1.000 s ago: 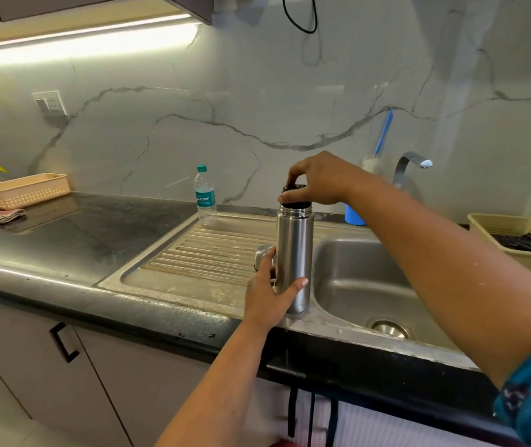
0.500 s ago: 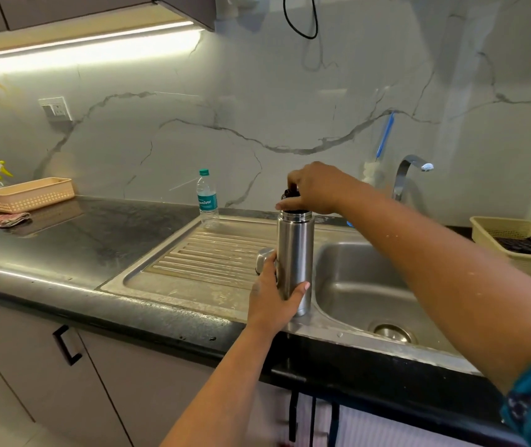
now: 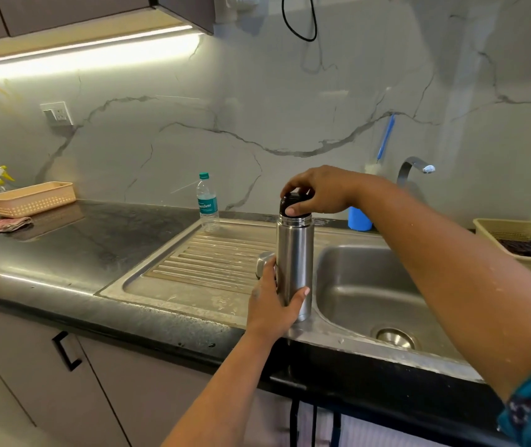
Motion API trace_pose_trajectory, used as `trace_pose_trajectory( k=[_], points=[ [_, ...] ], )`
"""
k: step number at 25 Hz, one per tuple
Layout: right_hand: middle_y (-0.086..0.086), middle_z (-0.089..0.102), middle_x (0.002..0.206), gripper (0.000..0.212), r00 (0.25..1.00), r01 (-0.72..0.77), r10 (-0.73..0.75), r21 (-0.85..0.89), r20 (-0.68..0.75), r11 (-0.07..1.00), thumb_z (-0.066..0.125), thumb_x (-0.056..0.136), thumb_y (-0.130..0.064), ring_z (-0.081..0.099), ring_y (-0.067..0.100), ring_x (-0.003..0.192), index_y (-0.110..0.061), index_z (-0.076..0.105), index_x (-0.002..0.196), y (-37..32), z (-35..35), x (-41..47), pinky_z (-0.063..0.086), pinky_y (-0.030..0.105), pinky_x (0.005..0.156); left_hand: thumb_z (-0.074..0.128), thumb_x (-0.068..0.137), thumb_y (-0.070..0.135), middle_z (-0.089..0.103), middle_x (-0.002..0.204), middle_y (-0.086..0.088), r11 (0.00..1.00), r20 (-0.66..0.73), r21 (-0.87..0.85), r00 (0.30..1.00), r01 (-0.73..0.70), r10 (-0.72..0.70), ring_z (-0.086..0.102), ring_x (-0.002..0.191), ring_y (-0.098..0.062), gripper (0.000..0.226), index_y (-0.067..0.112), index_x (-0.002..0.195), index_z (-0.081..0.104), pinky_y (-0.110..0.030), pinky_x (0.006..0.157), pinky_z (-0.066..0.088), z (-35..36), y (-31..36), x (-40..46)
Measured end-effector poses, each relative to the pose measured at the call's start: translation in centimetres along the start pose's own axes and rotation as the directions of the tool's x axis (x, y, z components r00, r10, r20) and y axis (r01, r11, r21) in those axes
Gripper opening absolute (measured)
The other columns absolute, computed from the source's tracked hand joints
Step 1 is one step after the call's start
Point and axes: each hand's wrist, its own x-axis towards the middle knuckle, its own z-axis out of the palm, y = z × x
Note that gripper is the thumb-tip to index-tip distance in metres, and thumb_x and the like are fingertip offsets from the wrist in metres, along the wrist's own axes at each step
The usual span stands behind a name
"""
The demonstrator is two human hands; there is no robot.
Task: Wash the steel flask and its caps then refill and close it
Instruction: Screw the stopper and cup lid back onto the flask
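Observation:
The steel flask (image 3: pixel 295 253) stands upright on the sink's front rim, between the ribbed drainboard (image 3: pixel 212 256) and the basin (image 3: pixel 367 285). My left hand (image 3: pixel 272 304) grips its lower body. My right hand (image 3: pixel 319 190) comes from above and its fingers curl round the black inner cap (image 3: pixel 290 203) on the flask's mouth. A steel outer cap (image 3: pixel 264 262) sits on the drainboard just behind my left hand, partly hidden by it.
A small plastic water bottle (image 3: pixel 206 201) stands at the drainboard's back. A blue cup (image 3: pixel 359 219) with a brush and the tap (image 3: pixel 414 167) are behind the basin. A yellow tray (image 3: pixel 522 243) sits right; a peach basket (image 3: pixel 31 198), cloth and spray bottle far left.
My right hand has turned on the black cap, its fingers shifted round it. The flask and my left hand stay in place; the view has shifted slightly.

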Motion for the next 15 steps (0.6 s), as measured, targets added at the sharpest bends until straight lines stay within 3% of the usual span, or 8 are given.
trace_pose_trajectory(
  k=[4,7,10,13,15],
  points=[
    [0.004,0.058,0.125,0.045,0.999,-0.026,0.021,-0.125,-0.038,0.992,0.059,0.091,-0.044,0.051,0.015,0.099,-0.022,0.054,0.13,-1.3,0.7,0.2,0.043,0.029,0.087,0.077,0.083,0.04,0.059,0.133,0.004,1.0,0.002,-0.005,1.0,-0.008,0.008,0.06,0.117,-0.015,0.086,0.026,0.152,0.028,-0.017,0.091,0.043,-0.1,-0.1,-0.3],
    [0.004,0.055,0.131,0.053,0.993,-0.045,0.072,-0.275,0.089,0.96,0.05,0.094,-0.05,0.058,0.019,0.105,-0.024,0.046,0.14,-2.1,-0.2,0.4,0.046,0.035,0.094,0.081,0.079,0.042,0.06,0.131,0.006,1.0,0.005,-0.017,1.0,0.024,-0.024,0.06,0.114,-0.011,0.092,0.029,0.152,0.027,-0.022,0.095,0.046,-0.4,0.2,-0.3],
    [0.003,0.055,0.131,0.057,0.99,-0.048,0.089,-0.338,0.106,0.94,0.048,0.092,-0.058,0.051,0.021,0.114,-0.024,0.047,0.138,-2.3,-0.6,0.5,0.043,0.04,0.099,0.085,0.072,0.043,0.052,0.123,0.017,0.996,0.033,-0.04,0.997,0.077,-0.076,0.054,0.112,-0.005,0.106,0.03,0.155,0.02,-0.031,0.101,0.044,-0.5,0.6,-0.4],
    [0.004,0.056,0.127,0.059,0.991,-0.063,0.098,-0.335,0.09,0.94,0.049,0.091,-0.06,0.05,0.021,0.113,-0.022,0.049,0.135,-2.7,-0.3,0.3,0.044,0.039,0.097,0.086,0.071,0.042,0.058,0.108,0.019,0.999,-0.001,0.011,0.999,0.032,-0.032,0.06,0.102,-0.006,0.076,0.029,0.135,0.045,-0.027,0.093,0.051,-0.3,0.3,-0.4],
    [0.005,0.057,0.125,0.057,0.993,-0.078,0.101,-0.319,0.058,0.944,0.05,0.091,-0.059,0.052,0.022,0.11,-0.02,0.051,0.133,-2.8,0.1,0.1,0.045,0.037,0.094,0.086,0.072,0.041,0.058,0.105,0.019,0.999,-0.015,0.025,1.0,0.023,-0.023,0.059,0.096,-0.004,0.071,0.028,0.13,0.047,-0.023,0.088,0.05,-0.3,0.4,-0.5]
  ],
)
